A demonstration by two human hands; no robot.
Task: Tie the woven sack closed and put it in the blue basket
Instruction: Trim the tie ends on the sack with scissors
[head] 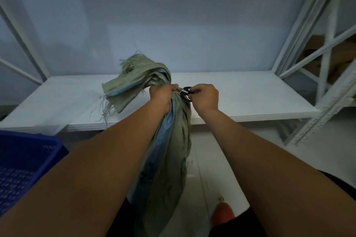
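A grey-green woven sack (173,140) with a blue stripe hangs upright in front of me, its neck gathered. Above the neck its frayed mouth (133,77) flops over to the left. My left hand (160,96) is clenched around the gathered neck. Just right of it, my right hand (205,96) pinches a small black tie (187,92) that lies against the neck. Whether the tie goes fully around is hidden. The blue basket (28,159) stands at the lower left, beside my left forearm.
A white shelf board (250,92) runs across behind the sack, at hand height. White metal rack posts (325,67) stand at the right with cardboard behind them. A reddish shoe (223,215) shows on the pale floor below.
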